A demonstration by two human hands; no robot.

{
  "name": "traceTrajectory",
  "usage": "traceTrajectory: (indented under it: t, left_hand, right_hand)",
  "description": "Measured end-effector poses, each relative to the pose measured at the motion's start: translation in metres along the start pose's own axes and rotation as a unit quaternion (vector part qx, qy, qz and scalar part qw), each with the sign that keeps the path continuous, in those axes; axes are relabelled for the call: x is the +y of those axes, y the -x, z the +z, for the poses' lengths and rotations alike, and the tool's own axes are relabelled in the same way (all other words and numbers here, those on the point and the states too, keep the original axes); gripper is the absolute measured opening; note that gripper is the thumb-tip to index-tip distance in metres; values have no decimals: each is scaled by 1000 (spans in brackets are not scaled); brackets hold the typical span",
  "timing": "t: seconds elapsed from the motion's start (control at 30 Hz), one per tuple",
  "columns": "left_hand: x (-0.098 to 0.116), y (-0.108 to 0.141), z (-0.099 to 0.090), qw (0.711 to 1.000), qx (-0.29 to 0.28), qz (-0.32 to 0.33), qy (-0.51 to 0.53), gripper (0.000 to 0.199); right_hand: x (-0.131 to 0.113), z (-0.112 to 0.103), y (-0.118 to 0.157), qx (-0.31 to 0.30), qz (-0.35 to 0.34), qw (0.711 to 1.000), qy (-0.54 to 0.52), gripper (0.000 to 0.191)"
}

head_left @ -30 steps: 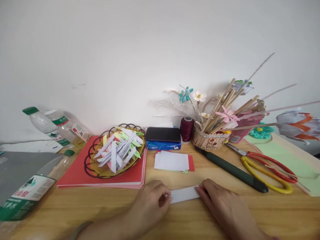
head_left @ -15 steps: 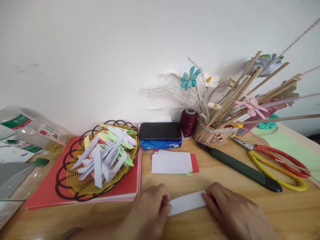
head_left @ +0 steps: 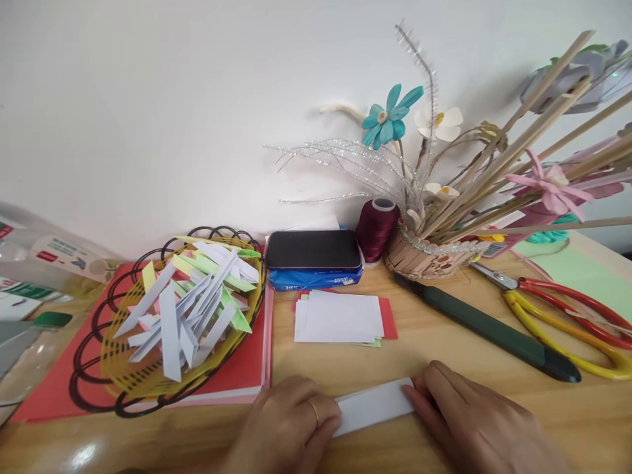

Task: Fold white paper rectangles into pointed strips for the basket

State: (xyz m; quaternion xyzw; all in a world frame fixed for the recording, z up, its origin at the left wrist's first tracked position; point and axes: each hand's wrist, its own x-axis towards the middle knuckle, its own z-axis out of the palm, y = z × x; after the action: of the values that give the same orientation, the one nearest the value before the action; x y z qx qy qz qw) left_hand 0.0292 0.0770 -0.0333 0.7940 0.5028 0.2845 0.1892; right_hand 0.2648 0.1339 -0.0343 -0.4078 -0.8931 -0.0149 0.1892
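A folded strip of white paper [head_left: 374,406] lies slightly tilted at the front of the wooden table. My left hand [head_left: 291,421], a ring on one finger, is closed on the strip's left end. At its right end my right hand [head_left: 467,411] pinches the paper between thumb and fingers. Just beyond the strip sits a small stack of white, green and red paper pieces [head_left: 340,317]. To the left, a yellow basket with dark looped edging [head_left: 111,355] holds many folded paper pieces [head_left: 197,299] in white, green, yellow and pink.
Red paper sheets [head_left: 49,388] lie under the basket, with plastic bottles [head_left: 64,253] farther left. A phone [head_left: 313,250] rests on a blue packet [head_left: 316,279], beside maroon thread [head_left: 378,227]. On the right are a flower basket [head_left: 429,257], a dark green tool [head_left: 488,329] and scissors [head_left: 567,296].
The camera view has moved closer and shifted a little. My left hand's fingers have curled over the strip's left end, while my right hand keeps its pinch at the other end.
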Motion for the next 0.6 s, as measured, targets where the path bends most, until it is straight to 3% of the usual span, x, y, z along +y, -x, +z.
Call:
traceTrajectory:
  t: [0.33,0.6]
  left_hand:
    - [9,-9,-1,998,-7,-64,-20,21]
    - [12,-13,-1,997,-5,-59,-44,18]
  right_hand:
    - [1,0,0,-11,8,999,-29,33]
    - [-1,-4,-3,4,-15,1000,8,31]
